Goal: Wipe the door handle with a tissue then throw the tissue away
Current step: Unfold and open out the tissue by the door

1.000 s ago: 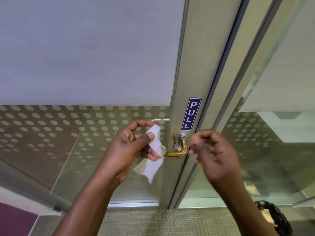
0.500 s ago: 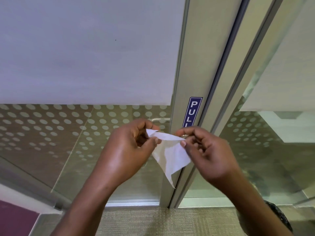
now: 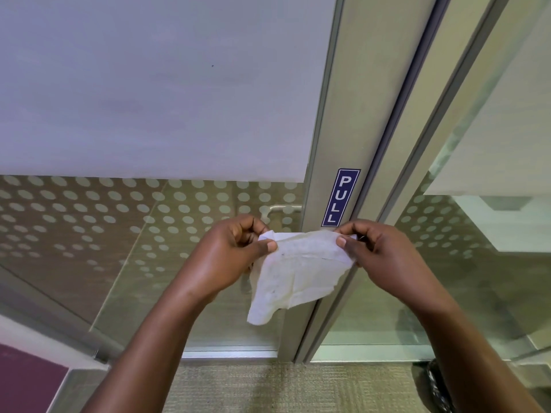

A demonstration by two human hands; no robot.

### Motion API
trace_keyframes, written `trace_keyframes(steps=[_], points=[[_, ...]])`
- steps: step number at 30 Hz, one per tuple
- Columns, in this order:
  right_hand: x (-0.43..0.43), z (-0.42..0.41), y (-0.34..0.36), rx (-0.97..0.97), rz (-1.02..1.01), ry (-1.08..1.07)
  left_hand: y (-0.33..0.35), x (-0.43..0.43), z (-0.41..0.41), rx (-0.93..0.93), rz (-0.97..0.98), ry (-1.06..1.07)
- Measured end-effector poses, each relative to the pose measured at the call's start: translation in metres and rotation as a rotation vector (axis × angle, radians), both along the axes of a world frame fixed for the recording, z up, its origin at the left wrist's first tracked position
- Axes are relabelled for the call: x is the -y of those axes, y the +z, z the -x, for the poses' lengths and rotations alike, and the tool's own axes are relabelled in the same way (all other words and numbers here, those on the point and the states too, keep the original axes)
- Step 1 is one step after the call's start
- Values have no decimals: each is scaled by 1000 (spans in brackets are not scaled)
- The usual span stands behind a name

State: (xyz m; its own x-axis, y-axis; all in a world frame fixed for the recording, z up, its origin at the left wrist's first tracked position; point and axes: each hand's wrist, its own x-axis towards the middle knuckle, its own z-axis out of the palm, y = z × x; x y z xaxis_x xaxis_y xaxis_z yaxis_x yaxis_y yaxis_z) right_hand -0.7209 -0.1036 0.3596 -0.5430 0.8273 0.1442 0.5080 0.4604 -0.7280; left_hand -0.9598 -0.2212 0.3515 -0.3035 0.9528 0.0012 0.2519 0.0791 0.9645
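A white tissue [image 3: 295,272] hangs spread between both my hands in front of the metal door frame [image 3: 337,120]. My left hand [image 3: 235,254] pinches its upper left corner between thumb and fingers. My right hand [image 3: 378,257] pinches its upper right corner. The tissue shows faint grey marks and droops to a point at the bottom. The brass door handle is hidden behind the tissue and my hands. A blue PULL sticker [image 3: 341,198] sits on the frame just above the tissue.
Frosted glass with white dots [image 3: 119,222] fills the door's left panel. A second glass panel [image 3: 465,263] stands to the right. A bin with a black liner [image 3: 435,386] shows at the bottom right, on beige carpet [image 3: 283,386].
My right hand came in and took the tissue's right corner. Both hands pulled the tissue wider apart, and it now covers the handle that was visible a second ago.
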Motion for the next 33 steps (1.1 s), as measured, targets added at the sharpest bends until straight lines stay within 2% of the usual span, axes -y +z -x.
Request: trace_keyframes(steps=[5,10,14,20,22,25,28,33], points=[[-14,17,-27,209,-97,-57,-32,-21,1,-125,128,121],[-21,30,-41,342,-167,-148,-47,-39,-2,-169,148,216],[-17,39,-46,391,-241,-272,-51,-45,-8,-358,125,300],[2,48,-49,387,-403,-413,-58,-43,-21,-707,-59,347],[8,49,-52,275,-480,-362,-61,-40,-20,-768,-151,357],[17,51,-65,187,-575,-115,-65,-34,-14,-805,-277,335],[29,58,-91,277,-543,107,-64,-29,-6,-851,-364,269],[32,81,-113,451,-596,43,-45,-39,10,-1211,-533,15]])
